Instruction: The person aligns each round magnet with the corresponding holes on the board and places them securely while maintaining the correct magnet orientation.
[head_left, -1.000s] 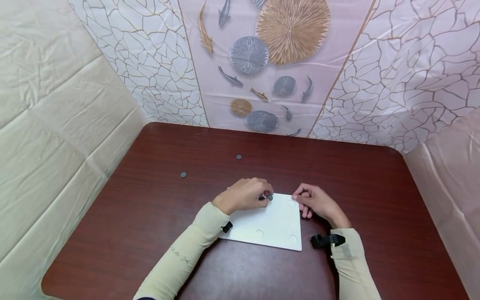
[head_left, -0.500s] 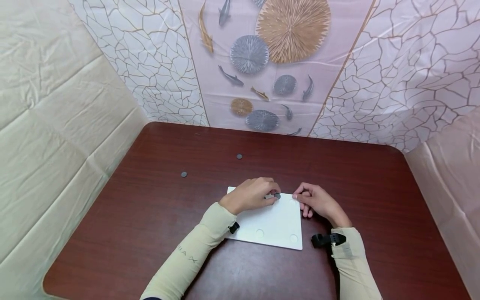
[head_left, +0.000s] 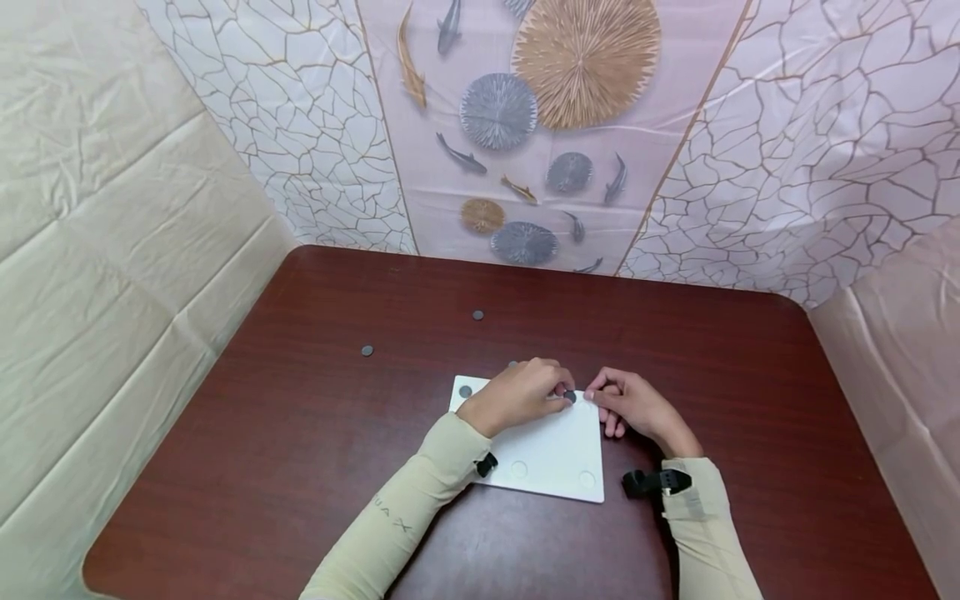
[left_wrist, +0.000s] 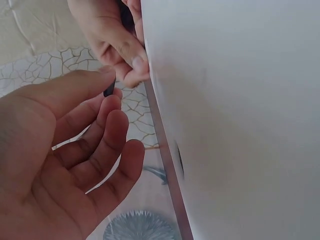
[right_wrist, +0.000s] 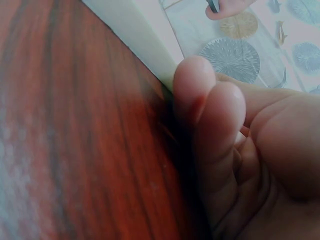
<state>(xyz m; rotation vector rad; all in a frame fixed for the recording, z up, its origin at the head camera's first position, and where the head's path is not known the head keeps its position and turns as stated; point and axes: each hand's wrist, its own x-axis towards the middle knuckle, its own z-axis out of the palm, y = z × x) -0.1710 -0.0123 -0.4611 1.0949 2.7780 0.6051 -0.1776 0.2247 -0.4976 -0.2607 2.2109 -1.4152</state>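
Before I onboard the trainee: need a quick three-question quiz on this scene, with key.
1. True or false: the right hand pinches the white board at its near right corner, as seen from the head camera.
2. Which pinches a dark disc? A) the left hand; B) the right hand; C) neither.
3. Fill in: a second disc sits at the board's far ____ corner.

Key: 1. False, it is the far right corner. 2. A. 3. left.

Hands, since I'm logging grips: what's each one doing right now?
Left hand: closed, pinching a small dark disc.
Right hand: closed, pinching the white board near one corner.
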